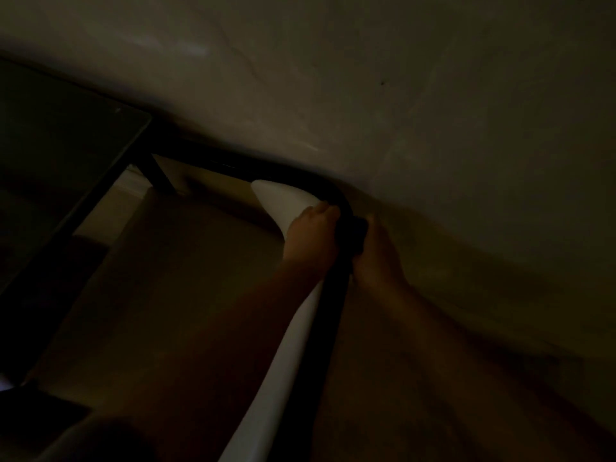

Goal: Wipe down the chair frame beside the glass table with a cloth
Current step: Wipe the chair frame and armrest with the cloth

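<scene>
Dimly: both hands gripping black chair frame bend.

Very dim, grainy frame; left and near corners fall to black, faint glare on far wall, soft blur throughout.

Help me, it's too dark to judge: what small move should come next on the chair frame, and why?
Probably slide the right hand, with the dark cloth it seems to press on the black frame, down the straight tube. Both hands sit at the curved corner; the left hand steadies the chair there.
</scene>
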